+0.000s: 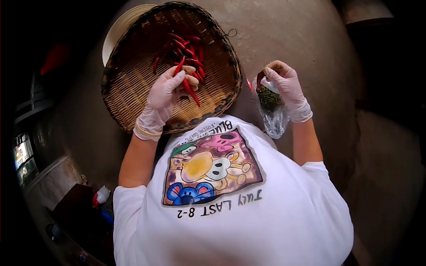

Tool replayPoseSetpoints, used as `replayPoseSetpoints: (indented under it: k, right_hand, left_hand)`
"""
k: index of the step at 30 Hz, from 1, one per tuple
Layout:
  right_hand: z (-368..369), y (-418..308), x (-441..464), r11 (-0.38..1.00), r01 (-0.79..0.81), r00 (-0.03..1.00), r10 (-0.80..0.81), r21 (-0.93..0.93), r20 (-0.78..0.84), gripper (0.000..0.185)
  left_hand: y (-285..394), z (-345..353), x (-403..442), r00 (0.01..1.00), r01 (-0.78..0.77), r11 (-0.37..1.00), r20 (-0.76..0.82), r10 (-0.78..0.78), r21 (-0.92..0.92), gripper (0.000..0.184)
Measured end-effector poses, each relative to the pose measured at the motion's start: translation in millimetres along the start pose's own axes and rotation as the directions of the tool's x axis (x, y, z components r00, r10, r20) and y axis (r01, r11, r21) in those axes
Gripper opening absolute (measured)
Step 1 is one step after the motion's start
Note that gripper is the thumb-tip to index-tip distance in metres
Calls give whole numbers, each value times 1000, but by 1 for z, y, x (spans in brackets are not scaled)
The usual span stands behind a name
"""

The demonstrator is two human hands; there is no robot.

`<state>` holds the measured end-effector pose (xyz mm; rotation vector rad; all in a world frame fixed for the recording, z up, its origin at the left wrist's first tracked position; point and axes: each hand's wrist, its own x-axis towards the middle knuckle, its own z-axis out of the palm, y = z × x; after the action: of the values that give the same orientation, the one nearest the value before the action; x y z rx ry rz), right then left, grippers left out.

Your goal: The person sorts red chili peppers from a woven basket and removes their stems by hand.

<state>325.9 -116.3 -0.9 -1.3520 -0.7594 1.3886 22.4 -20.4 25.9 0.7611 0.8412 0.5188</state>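
My left hand (167, 91), in a thin whitish glove, is closed around red chili peppers (191, 92) and is held over the near part of a wicker basket (128, 95). More red chili peppers (195, 48) lie loose in the basket beyond it. To the right, my gloved right hand (286, 86) has its fingertips pinched together over a clear plastic bag (275, 124). Something dark reddish shows at those fingertips, too small to make out. Green stems (269, 98) fill the upper part of the bag.
A pale round rim (116, 33) shows behind the basket at the left. Grey concrete floor (288, 31) stretches beyond. A white and red item (102, 195) lies by dark objects at the lower left. My printed white T-shirt (284, 199) fills the near view.
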Motion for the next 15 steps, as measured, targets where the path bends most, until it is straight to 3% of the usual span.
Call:
replayPoseSetpoints:
  k: [2,5,7,9,11,12,15]
  right_hand:
    - [-38,17,-10,950,0,996,-28,-312,-85,12]
    - [-85,65,-19,855,-150,986,95,-497,-134,22]
    - [-77,71,-26,722,-147,989,99,-676,-109,30]
    - [-51,47,-27,448,-138,985,-33,-883,-171,27]
    - [-28,34,-17,837,-57,992,-17,-544,-129,23]
    - [-17,29,-10,909,43,999,-44,-414,5,21]
    - [47,-13,-3,998,3,948,17,-63,319,24]
  left_hand:
    - [0,-1,3,1000,15,1000,24,-15,5,28]
    - [0,4,9,996,55,998,65,-56,6,28]
    - [1,12,11,994,82,997,67,-82,2,31]
    - [3,16,11,993,96,995,67,-96,-2,33]
    - [8,23,7,991,104,995,81,-104,11,34]
    - [8,25,5,987,103,995,125,-100,-17,34]
    - [7,32,3,962,96,994,259,-81,-45,42]
